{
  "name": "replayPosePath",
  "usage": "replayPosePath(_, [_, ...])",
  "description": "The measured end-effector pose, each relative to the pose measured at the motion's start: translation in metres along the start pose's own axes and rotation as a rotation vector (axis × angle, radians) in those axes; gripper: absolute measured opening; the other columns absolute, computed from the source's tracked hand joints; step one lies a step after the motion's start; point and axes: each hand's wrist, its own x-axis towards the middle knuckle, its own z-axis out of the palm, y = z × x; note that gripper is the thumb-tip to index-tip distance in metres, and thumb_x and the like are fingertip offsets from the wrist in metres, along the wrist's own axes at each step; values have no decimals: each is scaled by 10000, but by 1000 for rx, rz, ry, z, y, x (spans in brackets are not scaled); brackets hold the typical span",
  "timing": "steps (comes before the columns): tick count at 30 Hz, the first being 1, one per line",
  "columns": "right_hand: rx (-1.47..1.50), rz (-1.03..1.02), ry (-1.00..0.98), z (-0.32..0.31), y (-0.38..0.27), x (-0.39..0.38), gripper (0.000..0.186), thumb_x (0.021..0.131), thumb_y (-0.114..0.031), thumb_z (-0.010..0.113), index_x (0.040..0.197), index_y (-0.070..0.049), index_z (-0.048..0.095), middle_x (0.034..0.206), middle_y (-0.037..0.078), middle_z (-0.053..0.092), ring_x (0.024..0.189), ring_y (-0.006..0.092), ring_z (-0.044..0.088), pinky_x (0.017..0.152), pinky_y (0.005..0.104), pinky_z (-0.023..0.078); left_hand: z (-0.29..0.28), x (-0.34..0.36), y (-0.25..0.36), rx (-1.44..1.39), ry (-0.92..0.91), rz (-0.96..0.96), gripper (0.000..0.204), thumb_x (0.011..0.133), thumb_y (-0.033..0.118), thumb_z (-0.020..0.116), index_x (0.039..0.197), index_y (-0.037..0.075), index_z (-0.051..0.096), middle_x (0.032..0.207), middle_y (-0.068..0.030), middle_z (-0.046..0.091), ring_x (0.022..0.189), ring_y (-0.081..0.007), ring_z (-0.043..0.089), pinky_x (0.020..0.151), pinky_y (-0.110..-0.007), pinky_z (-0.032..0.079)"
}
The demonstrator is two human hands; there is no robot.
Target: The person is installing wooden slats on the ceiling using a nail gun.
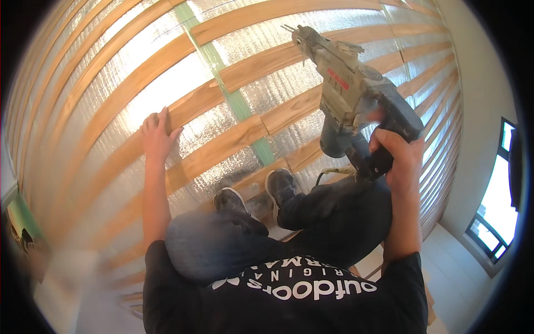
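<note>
Nail gun (339,92), worn and greyish-green at the front with a dark rear body (401,114), is held up over the right-hand part of the slatted surface, its nose angled away and to the left, apart from the wood as far as can be told. The right hand (397,153) is closed around its rear; whether a finger presses the trigger cannot be told. It looks heavy, rigid and front-weighted, so a full wrap around the rear grip seems best, clear of the pronged nose and of the thin hose (334,170) below. The left hand (158,136) grips nothing: its fingers and thumb are spread on a slat, nearer the surface's left edge. The wooden slats (222,147) look stiff and dry, easily steadied by a flat palm; the silver foil (206,128) between them looks thin, slick and easy to tear. A green strip (239,104) crosses beneath the slats, and two dark shoes (231,200) are close by. Beyond the surface's right edge are a pale wall (478,100) and a bright, dark-framed window (492,192); haze blurs the lower left.
</note>
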Motion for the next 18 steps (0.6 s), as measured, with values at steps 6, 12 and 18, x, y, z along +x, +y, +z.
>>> replayPosePath(6, [-22,-29,-34,9,0,-2,568,830,-93,715,1367,76,645,1109,164,737,730,193,648,678,326,541,-1,5,4,-19,-26,-34,886,845,544,873,1620,297,520,1500,-142,533,1430,-380,463,1209,-547,370])
replayPosePath(12, [-32,-49,-61,19,2,-4,542,848,-71,698,1368,74,648,1119,167,741,741,187,655,680,328,546,1,12,11,44,-104,-104,891,881,585,833,1656,327,476,1587,-171,501,1464,-412,444,1240,-532,349])
replayPosePath(18, [-5,-55,-65,25,-2,-6,476,838,-7,697,1308,63,709,1082,132,767,733,155,654,704,311,533,-5,11,19,32,-127,-112,880,886,585,829,1654,343,476,1559,-161,515,1451,-396,458,1228,-529,370])
